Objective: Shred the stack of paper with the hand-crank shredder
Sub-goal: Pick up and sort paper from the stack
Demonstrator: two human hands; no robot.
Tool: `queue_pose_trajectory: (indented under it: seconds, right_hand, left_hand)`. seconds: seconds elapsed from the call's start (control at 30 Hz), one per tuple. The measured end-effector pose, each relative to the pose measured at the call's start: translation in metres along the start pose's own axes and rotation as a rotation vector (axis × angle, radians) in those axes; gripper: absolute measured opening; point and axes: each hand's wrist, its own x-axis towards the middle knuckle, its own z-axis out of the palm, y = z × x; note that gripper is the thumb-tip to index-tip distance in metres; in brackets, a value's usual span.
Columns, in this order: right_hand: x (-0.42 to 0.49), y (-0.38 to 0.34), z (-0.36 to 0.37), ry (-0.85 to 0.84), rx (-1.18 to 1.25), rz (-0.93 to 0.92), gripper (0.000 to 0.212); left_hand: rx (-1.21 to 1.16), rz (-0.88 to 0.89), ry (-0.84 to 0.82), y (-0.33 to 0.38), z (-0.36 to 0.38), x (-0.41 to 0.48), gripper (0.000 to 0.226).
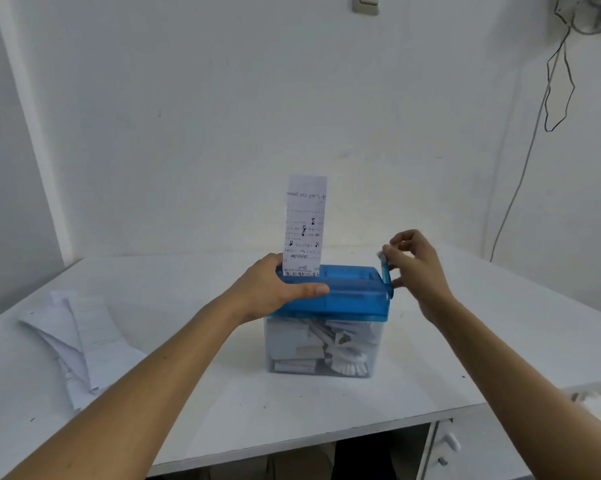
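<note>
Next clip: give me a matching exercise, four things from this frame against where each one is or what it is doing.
Things:
1. left hand
2. right hand
3. printed strip
4. loose paper stack

Places or states:
A. lies on the table, left of the shredder
B. stands upright in the shredder's slot
C. pinches the crank
D. holds the blue lid

Pairs: 1-D, 2-C, 3-B, 4-A.

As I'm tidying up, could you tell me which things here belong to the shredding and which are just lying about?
Job: shredder, paper strip in its slot, crank, paper stack, left hand, right hand.
Lying about: cables, wall switch, cupboard.
</note>
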Motion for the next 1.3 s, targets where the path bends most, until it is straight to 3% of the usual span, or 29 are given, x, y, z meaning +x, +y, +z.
queue_pose_trajectory:
  seconds: [0.2,0.5,0.63,0.7,0.83,1.03,1.17,1.3]
  right_hand:
    - [-0.03,0.048,0.009,-0.035,-0.136,0.152,0.024]
    - [-0.092,0.033,-0.02,-0.213,-0.306,0.119,0.043]
    - [-0.101,-0.003,-0.047,-0.434,-0.241,0.054,0.028]
    - [-0.096,-0.019,-0.056,-0.466,-0.272,-0.025,0.022]
    - [-0.068,-0.038,-0.057,-0.396,-0.239,-0.121,0.033]
    - [-0.025,-0.027,-0.023,-0.054,-0.045,-0.116,0.027]
    - [-0.016,-0.003,0.006,0.152,-0.14,-0.261,0.013]
    - [-0.012,0.031,0.009,0.128,-0.163,-0.228,0.016]
  left_hand:
    - [-0.007,0.006,0.015,0.001,0.002,-0.001,0.071]
    - [0.012,-0.004,0.022,0.001,0.003,0.0,0.056]
    - [0.042,-0.011,0.022,-0.001,0.001,0.002,0.048]
    - [0.055,-0.024,0.02,-0.002,0.0,0.004,0.058]
    - [0.074,-0.034,0.025,-0.003,0.0,0.006,0.098]
    - [0.062,-0.034,0.043,-0.011,-0.002,0.01,0.108]
    - [0.035,-0.03,0.055,-0.014,0.0,0.012,0.11]
    - [0.018,-0.019,0.062,-0.016,0.0,0.012,0.117]
